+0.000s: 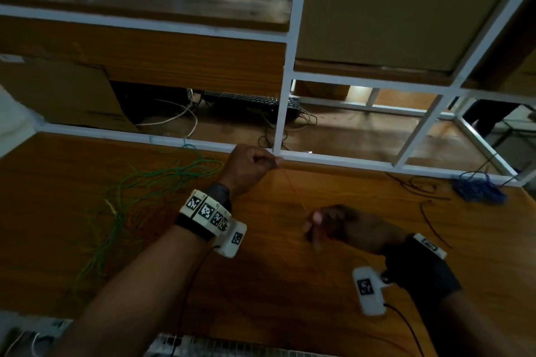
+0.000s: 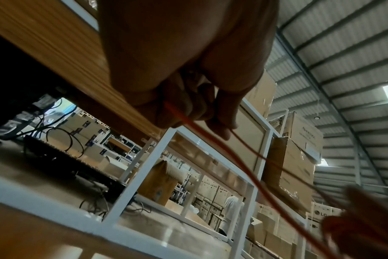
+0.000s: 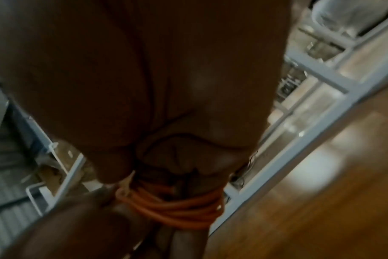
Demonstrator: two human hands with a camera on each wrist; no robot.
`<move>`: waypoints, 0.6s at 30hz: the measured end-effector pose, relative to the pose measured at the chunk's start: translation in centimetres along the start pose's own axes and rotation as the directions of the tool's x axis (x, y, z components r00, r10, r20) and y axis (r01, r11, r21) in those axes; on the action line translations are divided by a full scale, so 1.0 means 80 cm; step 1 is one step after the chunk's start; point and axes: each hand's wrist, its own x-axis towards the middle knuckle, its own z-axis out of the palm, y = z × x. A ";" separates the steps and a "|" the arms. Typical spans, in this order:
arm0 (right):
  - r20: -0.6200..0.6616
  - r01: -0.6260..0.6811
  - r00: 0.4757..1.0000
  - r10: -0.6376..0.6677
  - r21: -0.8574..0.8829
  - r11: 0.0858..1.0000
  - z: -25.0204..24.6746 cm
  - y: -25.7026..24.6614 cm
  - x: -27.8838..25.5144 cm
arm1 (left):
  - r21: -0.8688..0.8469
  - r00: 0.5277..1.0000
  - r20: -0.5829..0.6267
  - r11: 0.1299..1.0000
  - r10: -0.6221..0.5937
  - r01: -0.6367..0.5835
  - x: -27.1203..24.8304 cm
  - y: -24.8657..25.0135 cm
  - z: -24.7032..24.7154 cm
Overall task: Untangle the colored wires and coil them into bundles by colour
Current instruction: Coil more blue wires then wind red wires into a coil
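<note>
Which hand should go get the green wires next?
Probably the left hand: the green wires lie on its side. The right hand has orange wire wound round its fingers.

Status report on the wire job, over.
Left hand pinches orange wire, taut to right hand, coils wound round its fingers. Green wires loose on table; blue bundle done. Nothing blocking.

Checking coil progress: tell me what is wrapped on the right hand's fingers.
Several turns of orange wire circle the right hand fingers. The hand hides the start of the coil.
</note>
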 end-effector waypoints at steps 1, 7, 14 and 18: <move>0.063 0.046 0.997 -0.049 0.045 0.998 0.006 -0.005 -0.001 | -0.001 0.999 -0.005 0.999 0.039 -0.039 0.006 0.006 0.000; 0.020 0.220 0.966 -0.257 0.456 0.862 0.039 -0.018 0.013 | -0.170 0.992 -0.030 0.977 0.126 -0.129 0.031 0.032 0.014; -0.137 0.425 0.787 -0.602 0.828 0.366 0.038 -0.066 0.036 | -0.207 0.993 0.040 0.973 0.110 -0.100 0.040 0.025 0.050; -0.480 0.568 0.733 -0.482 0.821 0.048 -0.010 -0.102 0.040 | -0.289 0.996 0.070 0.957 0.050 -0.028 0.011 0.000 0.079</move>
